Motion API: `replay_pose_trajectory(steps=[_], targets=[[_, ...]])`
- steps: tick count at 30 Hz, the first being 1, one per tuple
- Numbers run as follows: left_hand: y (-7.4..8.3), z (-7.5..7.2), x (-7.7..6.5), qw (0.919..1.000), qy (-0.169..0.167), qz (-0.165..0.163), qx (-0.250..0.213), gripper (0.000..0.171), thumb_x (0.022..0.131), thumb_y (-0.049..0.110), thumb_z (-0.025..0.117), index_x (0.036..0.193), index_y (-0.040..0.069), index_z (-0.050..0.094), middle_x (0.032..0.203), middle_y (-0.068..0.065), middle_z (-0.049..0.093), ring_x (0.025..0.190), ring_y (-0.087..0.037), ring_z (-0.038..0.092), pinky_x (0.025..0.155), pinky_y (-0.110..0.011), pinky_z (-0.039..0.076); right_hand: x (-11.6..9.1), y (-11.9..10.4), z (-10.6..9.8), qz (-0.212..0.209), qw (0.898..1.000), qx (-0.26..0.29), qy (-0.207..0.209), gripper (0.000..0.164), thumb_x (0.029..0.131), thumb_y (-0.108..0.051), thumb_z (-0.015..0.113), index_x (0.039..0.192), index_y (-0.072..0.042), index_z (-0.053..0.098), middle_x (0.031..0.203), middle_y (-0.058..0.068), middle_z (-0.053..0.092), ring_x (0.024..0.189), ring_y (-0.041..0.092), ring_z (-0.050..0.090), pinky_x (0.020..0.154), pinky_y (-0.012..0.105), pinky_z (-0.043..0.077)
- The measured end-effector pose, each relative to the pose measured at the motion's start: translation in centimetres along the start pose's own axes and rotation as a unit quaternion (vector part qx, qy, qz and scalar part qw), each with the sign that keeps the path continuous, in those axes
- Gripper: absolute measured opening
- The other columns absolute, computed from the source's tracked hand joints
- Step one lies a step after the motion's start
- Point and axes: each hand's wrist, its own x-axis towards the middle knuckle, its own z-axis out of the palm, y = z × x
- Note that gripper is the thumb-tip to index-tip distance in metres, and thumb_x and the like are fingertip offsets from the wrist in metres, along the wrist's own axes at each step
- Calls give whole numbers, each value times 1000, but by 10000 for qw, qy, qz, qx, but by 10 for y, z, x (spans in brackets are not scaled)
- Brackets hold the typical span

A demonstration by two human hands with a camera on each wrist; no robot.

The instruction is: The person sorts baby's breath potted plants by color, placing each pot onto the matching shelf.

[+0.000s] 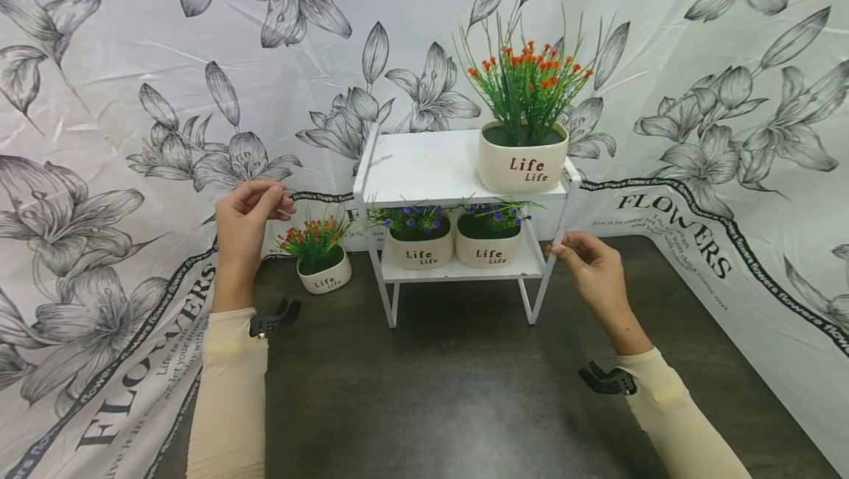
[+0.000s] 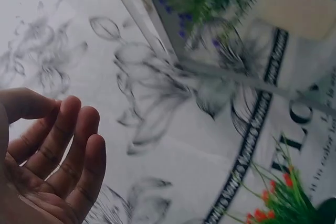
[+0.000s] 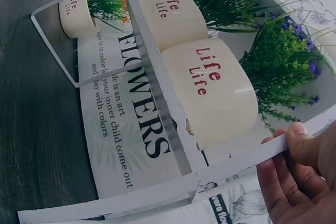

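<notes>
My right hand [image 1: 595, 273] pinches the right front leg of a white two-tier shelf [image 1: 424, 162], thumb on one side and fingers behind, as the right wrist view shows. My left hand [image 1: 245, 225] is raised to the left of the shelf, apart from it, fingers loosely bent and holding nothing. On the top tier, at the right, stands a cream pot of orange flowers [image 1: 524, 158]. Two cream pots of purple flowers, a left one [image 1: 421, 249] and a right one [image 1: 489, 247], sit side by side on the lower tier.
Below my left hand, another cream pot with orange flowers [image 1: 325, 273] stands on the dark table [image 1: 424, 390], left of the shelf. A white flower-printed cloth [image 1: 411, 59] hangs behind and spreads along both sides. Black straps are around both wrists.
</notes>
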Motion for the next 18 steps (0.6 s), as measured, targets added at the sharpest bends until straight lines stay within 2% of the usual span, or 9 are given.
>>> replay_pose_trajectory(steps=[5,11,13,15,18], targets=[[-29,-18,-5,9992,191,-217,272,21,102,9,73,106,-11,72,76,1,77,67,-10,74,64,-23,61,0,0,0,39,10000,-28,2,17,100,-5,74,107,10,71,98,6,81,88,-11,72,80,9,56],[-69,-43,-15,9943,425,-676,710,26,103,12,73,112,-11,72,77,6,78,68,-9,74,66,-20,61,-1,0,0,-1,9999,-108,12,16,100,-6,74,108,8,73,99,9,81,88,-10,71,79,10,55],[-83,-51,-18,9923,559,-828,729,23,102,11,73,111,-10,72,76,8,77,67,-8,74,66,-19,61,-1,0,0,-17,9999,-122,8,15,100,-7,74,108,7,74,99,11,81,88,-9,71,79,10,55],[-96,-57,-19,9913,706,-923,619,21,102,7,72,109,-12,71,74,7,77,67,-8,74,66,-20,61,0,1,0,-33,9999,-130,0,15,100,-6,74,109,6,74,101,13,81,88,-9,71,79,10,55],[-113,-65,-24,9880,909,-1027,715,20,102,4,70,107,-15,70,72,9,75,67,-6,73,66,-18,61,0,1,0,-32,9999,-125,-8,15,100,-6,75,109,5,75,102,18,81,88,-9,71,80,10,55]])
